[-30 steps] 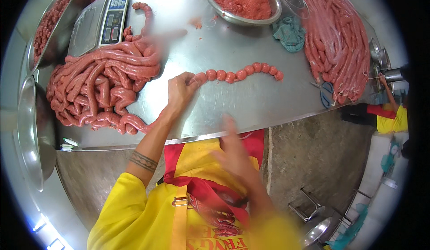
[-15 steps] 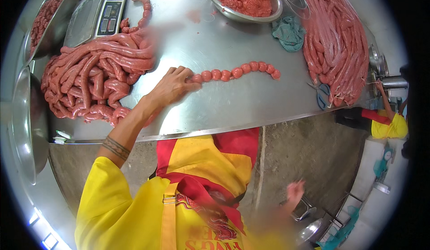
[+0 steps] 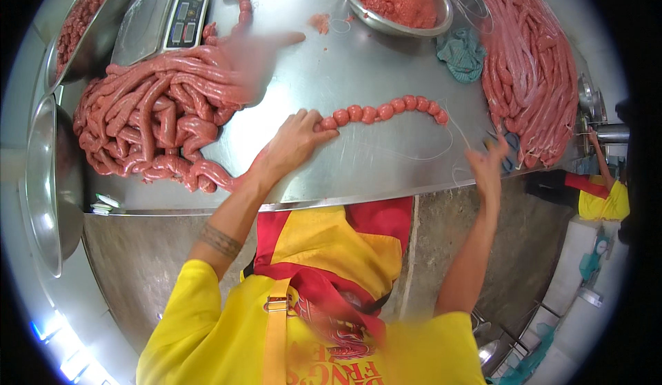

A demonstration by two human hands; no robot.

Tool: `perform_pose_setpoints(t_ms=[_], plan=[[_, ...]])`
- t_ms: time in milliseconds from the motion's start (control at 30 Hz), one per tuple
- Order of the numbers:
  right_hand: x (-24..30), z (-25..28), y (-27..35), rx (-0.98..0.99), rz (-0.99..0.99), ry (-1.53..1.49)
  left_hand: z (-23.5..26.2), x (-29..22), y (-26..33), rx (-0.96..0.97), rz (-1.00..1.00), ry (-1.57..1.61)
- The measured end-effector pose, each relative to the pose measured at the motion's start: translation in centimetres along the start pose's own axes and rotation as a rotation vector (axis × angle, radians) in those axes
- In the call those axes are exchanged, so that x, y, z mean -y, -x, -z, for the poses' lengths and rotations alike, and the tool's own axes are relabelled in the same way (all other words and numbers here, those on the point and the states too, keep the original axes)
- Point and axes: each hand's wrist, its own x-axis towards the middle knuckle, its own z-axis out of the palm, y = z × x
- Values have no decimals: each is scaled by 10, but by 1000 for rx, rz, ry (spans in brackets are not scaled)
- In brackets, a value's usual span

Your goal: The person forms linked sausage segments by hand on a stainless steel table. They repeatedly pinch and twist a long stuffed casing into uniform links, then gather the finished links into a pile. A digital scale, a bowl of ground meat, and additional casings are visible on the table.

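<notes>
On the steel bench (image 3: 331, 82), my left hand (image 3: 293, 144) lies palm down, fingers pinched on the near end of the short chain of round pink sausage links (image 3: 383, 111), pinning it. My right hand (image 3: 489, 161) rises off the bench edge, fingers together drawing thin white string (image 3: 414, 156) taut for tying.

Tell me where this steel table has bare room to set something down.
Bare steel lies between the scale and the meat bowl, and along the near table edge below the beaded sausage string. Left hand holds that string; sausage heaps crowd both sides.
</notes>
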Motion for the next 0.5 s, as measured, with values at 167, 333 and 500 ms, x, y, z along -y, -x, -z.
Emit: perform_pose_setpoints(t_ms=[167, 333, 500], plan=[[-74, 162, 219, 300, -596, 45, 0, 26, -13, -78, 92, 78], [-90, 177, 376, 346, -849, -374, 3, 31, -16, -83, 0, 55], [-114, 123, 418, 220, -1161, -437, 3, 29, -12, -89, -11, 52]])
